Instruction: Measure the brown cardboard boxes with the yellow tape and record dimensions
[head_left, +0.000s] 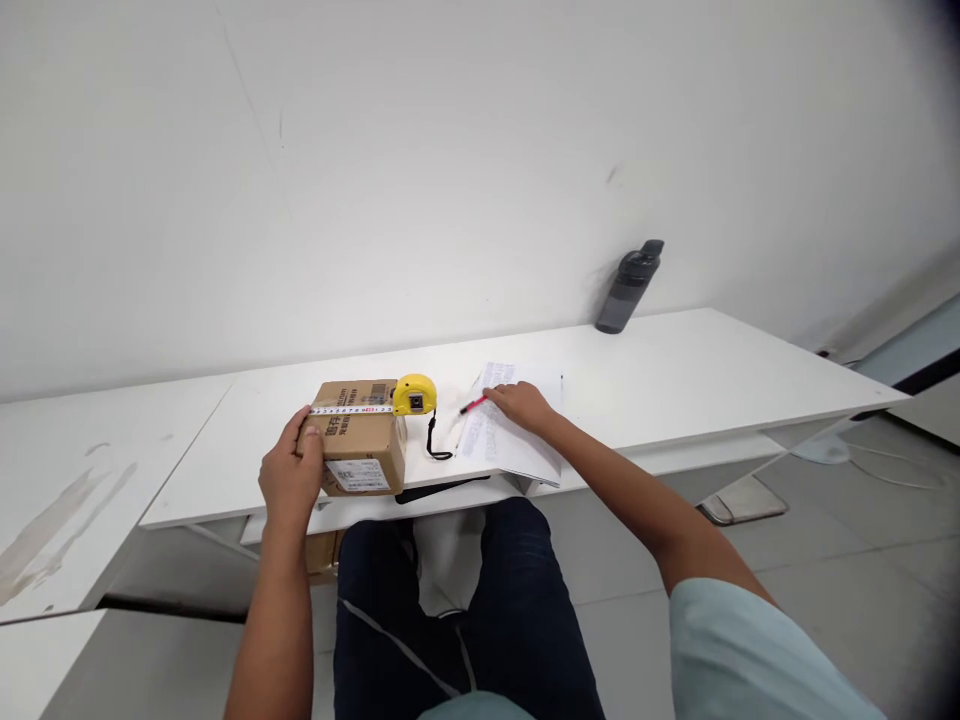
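Observation:
My left hand (291, 470) grips the left end of a small brown cardboard box (364, 440) with a white label, standing on the white table (660, 370). A yellow tape measure (415, 395) rests on the box's top right corner. Its white blade (349, 410) is drawn left across the top to my fingers, which pin its end. My right hand (521, 405) holds a red pen (472, 405) over a written sheet of paper (506, 445) to the right of the box.
A dark grey bottle (628, 288) leans against the white wall at the back of the table. A second white table (82, 480) adjoins on the left. Another brown box (322, 552) sits under the table by my legs. The floor is grey on the right.

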